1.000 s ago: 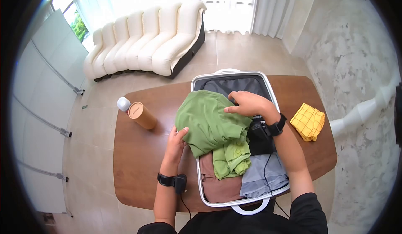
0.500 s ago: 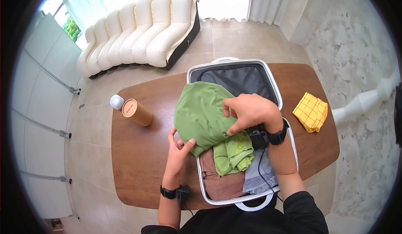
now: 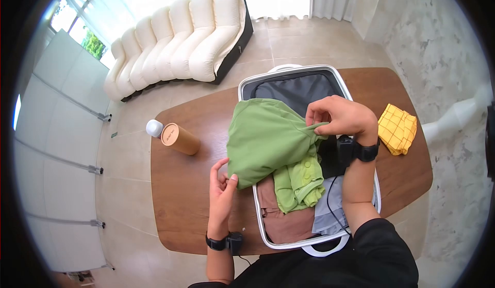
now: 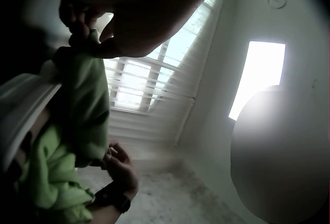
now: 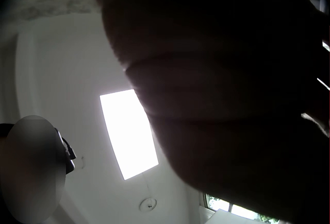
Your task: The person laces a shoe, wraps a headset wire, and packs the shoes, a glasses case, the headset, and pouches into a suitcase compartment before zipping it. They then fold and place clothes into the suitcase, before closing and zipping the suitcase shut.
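Note:
A green garment (image 3: pixel 268 141) is spread between my two hands over the left part of an open suitcase (image 3: pixel 260 221). My left hand (image 3: pixel 221 200) pinches its lower left corner between thumb and fingers; the left wrist view also shows that hand (image 4: pixel 129 18) gripping the cloth (image 4: pixel 90 100). At the right edge, my right hand (image 3: pixel 345 118) pinches the fabric and draws it taut. Under the garment lies a lighter green buttoned shirt (image 3: pixel 299 187). Beside it in the case are folded brown cloth (image 3: pixel 286 223) and grey-blue cloth (image 3: pixel 328 210). The right wrist view is mostly filled by the dark palm (image 5: pixel 216 95).
The suitcase rests on a brown wooden table (image 3: pixel 191 210). To the left stand a cardboard tube (image 3: pixel 180 139) and a white-capped container (image 3: pixel 154 128). A folded yellow checked cloth (image 3: pixel 397 129) lies at the right. A cream sofa (image 3: pixel 180 40) stands beyond the table.
My right hand, loosely over the garment earlier, has taken hold of its right edge and moved right, stretching it. The left hand stays at the lower left corner. The head view has shifted slightly.

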`<action>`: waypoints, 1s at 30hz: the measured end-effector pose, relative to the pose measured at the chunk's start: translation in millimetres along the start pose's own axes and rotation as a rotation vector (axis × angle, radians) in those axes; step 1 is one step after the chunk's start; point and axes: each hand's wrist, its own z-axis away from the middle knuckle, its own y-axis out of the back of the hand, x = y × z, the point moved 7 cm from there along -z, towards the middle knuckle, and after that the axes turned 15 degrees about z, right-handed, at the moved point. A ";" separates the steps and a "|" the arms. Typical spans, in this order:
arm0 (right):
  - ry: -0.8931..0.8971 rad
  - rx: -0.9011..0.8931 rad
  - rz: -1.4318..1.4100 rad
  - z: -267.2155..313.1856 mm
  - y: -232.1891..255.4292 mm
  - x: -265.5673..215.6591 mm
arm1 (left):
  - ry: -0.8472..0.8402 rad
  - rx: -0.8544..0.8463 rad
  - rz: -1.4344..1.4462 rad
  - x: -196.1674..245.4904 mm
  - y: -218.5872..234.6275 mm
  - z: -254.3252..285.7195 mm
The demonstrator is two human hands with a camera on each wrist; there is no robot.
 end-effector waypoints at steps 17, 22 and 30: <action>-0.196 0.219 0.072 16.6 10.5 -0.7 | -0.535 -0.481 -1.323 30.9 -139.3 -37.3; -0.182 0.235 0.022 15.2 12.5 -7.0 | -0.439 -0.461 -1.191 78.4 -129.8 -52.1; 0.504 0.412 0.034 7.6 0.1 -103.5 | -0.612 -0.196 -0.669 147.4 -120.5 -39.3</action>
